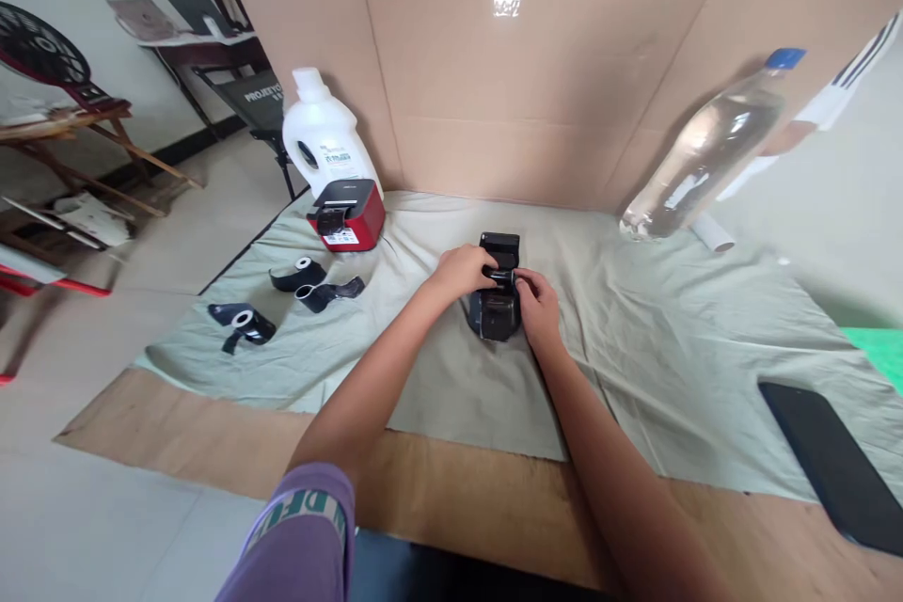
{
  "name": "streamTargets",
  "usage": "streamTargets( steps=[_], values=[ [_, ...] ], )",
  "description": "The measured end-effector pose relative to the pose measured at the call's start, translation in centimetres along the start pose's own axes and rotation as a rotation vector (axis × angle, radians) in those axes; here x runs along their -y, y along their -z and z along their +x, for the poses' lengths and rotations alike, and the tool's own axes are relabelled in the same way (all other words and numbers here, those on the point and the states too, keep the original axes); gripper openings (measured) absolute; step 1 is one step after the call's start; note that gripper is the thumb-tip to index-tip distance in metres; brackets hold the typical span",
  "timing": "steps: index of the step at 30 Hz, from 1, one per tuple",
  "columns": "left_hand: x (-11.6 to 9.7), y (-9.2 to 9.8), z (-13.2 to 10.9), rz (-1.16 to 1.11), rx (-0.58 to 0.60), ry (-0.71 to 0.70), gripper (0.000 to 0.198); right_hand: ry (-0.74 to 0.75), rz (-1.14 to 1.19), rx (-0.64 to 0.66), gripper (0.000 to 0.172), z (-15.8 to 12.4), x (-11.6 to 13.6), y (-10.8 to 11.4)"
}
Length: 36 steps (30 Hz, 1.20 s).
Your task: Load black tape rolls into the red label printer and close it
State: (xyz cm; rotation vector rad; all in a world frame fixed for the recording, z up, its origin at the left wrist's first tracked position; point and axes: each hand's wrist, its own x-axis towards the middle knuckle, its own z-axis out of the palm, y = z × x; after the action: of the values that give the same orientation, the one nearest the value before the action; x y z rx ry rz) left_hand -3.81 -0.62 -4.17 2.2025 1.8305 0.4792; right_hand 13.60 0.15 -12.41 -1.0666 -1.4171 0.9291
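A small black device (499, 315) lies in the middle of the cloth, its lid (500, 243) apparently folded back on the far side. Across its middle lies a shiny black roll (501, 278). My left hand (466, 271) has its fingers curled on the roll's left end. At the right end, my right hand (538, 303) pinches with thumb and forefinger, close against the device. Parts of the fingertips and of the device's inside are hidden. Left of my hands lie several loose black rolls (314, 298) with strips trailing from them.
Behind the rolls stand a red and black box-shaped machine (358, 214) and a white jug (328, 134). A cardboard panel (451, 160) closes off the back. At right are a clear bottle (712, 150) with a blue cap, a white tube (714, 233) and a black phone (832, 461).
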Motion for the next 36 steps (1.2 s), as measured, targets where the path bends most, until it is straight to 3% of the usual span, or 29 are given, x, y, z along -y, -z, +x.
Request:
streamTargets(
  steps=[4,7,9,11,14,16,18,21,23,25,27,29,33,36],
  values=[
    [2.2,-0.1,-1.7,-0.352,-0.305,0.015,0.031,-0.081,0.123,-0.04,0.039,-0.1,0.0,-0.1],
    [4.7,0.6,-5.2,-0.688,-0.596,0.22,0.044,-0.135,0.228,-0.068,0.043,-0.2,0.1,-0.2],
    [6.7,1.6,-9.3,-0.782,-0.685,0.388,0.049,-0.143,0.241,-0.078,0.043,-0.2,0.0,-0.3],
    [8.8,2.5,-14.4,-0.668,-0.662,0.503,0.045,-0.145,0.24,-0.081,0.043,-0.1,-0.2,-0.4],
    [11.8,3.3,-21.4,-0.339,-0.535,0.591,0.039,-0.154,0.234,-0.086,0.042,0.0,-0.6,-0.5],
    [13.3,3.0,-24.4,-0.215,-0.5,0.65,0.036,-0.161,0.216,-0.093,0.041,0.1,-0.8,-0.6],
    [14.2,2.3,-26.0,-0.133,-0.484,0.682,0.034,-0.16,0.194,-0.104,0.039,0.2,-0.9,-0.7],
    [14.4,1.3,-26.7,-0.127,-0.482,0.684,0.031,-0.144,0.181,-0.11,0.038,0.2,-0.8,-0.7],
    [14.2,1.4,-26.6,-0.196,-0.566,0.666,0.039,-0.141,0.181,-0.105,0.038,0.2,-0.7,-0.7],
    [14.3,2.4,-26.2,-0.246,-0.712,0.675,0.051,-0.149,0.182,-0.105,0.038,0.2,-0.7,-0.7],
    [15.0,4.1,-25.2,-0.223,-0.781,0.72,0.053,-0.153,0.187,-0.105,0.038,0.2,-0.7,-0.7],
    [16.0,5.9,-23.9,-0.151,-0.691,0.754,0.052,-0.152,0.19,-0.103,0.037,0.3,-0.7,-0.7],
    [18.0,8.6,-21.2,-0.105,-0.385,0.747,0.043,-0.158,0.19,-0.102,0.037,0.4,-0.8,-0.7],
    [18.1,9.5,-20.4,-0.073,-0.332,0.748,0.034,-0.166,0.193,-0.106,0.036,0.5,-1.0,-0.7]
  ],
)
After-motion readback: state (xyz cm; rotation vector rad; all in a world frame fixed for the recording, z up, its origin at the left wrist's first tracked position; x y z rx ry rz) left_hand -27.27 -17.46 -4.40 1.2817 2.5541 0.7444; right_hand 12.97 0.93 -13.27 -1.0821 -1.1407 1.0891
